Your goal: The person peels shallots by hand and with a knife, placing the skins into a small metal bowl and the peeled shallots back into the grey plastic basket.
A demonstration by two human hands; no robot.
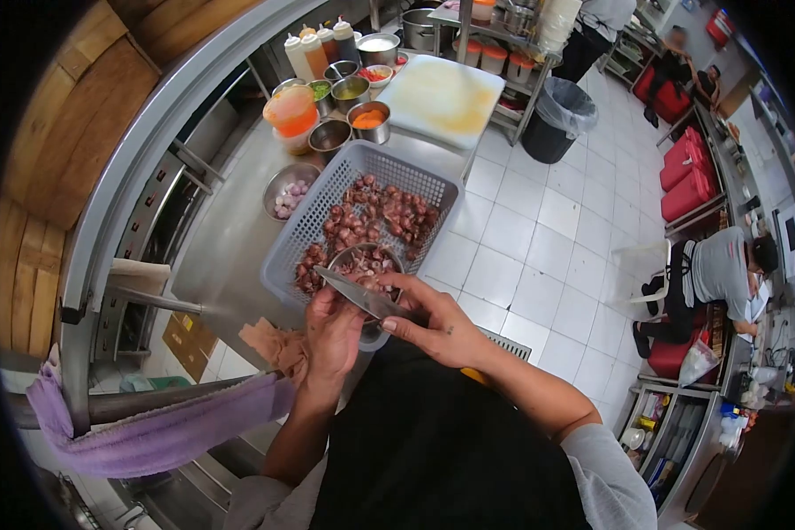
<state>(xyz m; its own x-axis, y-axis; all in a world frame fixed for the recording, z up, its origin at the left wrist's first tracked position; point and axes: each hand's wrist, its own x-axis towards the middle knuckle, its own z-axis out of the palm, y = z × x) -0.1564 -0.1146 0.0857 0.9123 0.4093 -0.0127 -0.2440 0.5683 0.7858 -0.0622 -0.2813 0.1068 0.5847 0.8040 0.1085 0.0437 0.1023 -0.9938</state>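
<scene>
The right grip [437,329] is closed around a steel-bladed kitchen knife [359,294], its blade slanting across to the left grip [331,340], which is curled narrow just beneath it so that whatever it pinches stays hidden. Just beyond both grips, a round steel bowl [367,247] of reddish pieces sits inside a grey perforated plastic basket [327,190] heaped with small red shallots [384,212] on the steel counter [230,256]. Farther past the basket lie a white plastic cutting board [442,97] and an orange lidded tub [291,110].

I keep my left hand [331,340] and right hand [433,325] close together before my chest, fingers curled tight.
</scene>
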